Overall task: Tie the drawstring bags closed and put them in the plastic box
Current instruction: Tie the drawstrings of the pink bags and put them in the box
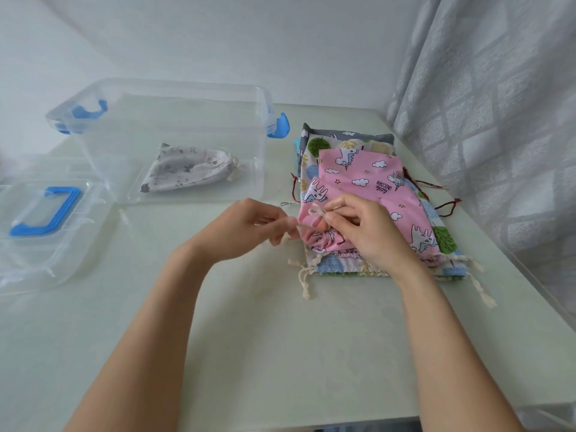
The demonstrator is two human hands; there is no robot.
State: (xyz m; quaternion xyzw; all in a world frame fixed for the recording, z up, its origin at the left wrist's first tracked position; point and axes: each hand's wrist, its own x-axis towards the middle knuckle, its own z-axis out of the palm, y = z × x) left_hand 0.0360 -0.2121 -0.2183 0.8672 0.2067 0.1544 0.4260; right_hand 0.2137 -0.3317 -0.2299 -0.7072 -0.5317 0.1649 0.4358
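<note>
A pink unicorn-print drawstring bag (367,179) lies on top of a stack of printed bags (346,141) at the right of the table. Its mouth is gathered near the stack's front left corner. My right hand (364,229) pinches a cream cord at that mouth. My left hand (252,227), just left of the stack, pinches the other end of the cord. A clear plastic box (174,98) with blue latches stands at the back left. Inside it lies a grey-white printed bag (190,169), its mouth drawn shut.
The box's clear lid (37,244) with a blue handle lies flat at the left edge. A patterned curtain (498,120) hangs along the right side of the table. Loose cream and red cords stick out from the stack. A white wall runs behind.
</note>
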